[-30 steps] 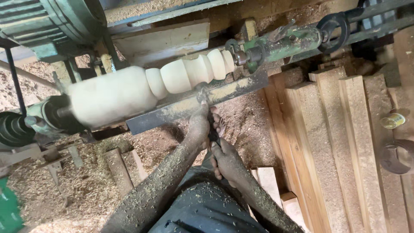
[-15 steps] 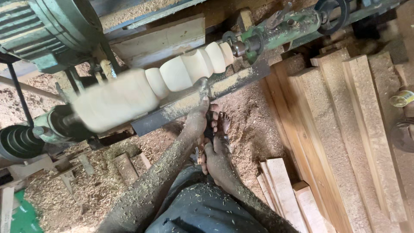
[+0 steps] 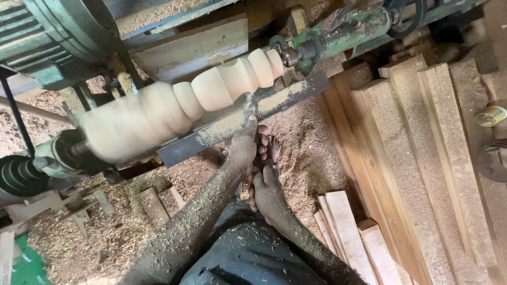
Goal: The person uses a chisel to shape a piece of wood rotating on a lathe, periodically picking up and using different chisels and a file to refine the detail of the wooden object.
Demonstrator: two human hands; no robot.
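Head view: your left hand (image 3: 244, 145) is clamped around the front of a turning tool (image 3: 248, 103), its tip just ahead of your fingers, against the spinning wooden spindle (image 3: 211, 89) over the tool rest (image 3: 237, 124). Your right hand (image 3: 268, 190), just behind, grips the handle (image 3: 259, 158) closed.

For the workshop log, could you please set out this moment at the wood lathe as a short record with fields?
Workpiece: pale turned wooden spindle with rounded beads, blurred with spin, mounted between the lathe ends
Tool rest: long dark metal bar dusted with sawdust, just below the spindle
Left hand: left hand on a dark-handled turning tool, thumb up at the bar
Right hand: right hand grips the tool's handle, lower down
Tailstock: green metal tailstock at the spindle's narrow end
Surroundings: sawdust-covered planks to the right
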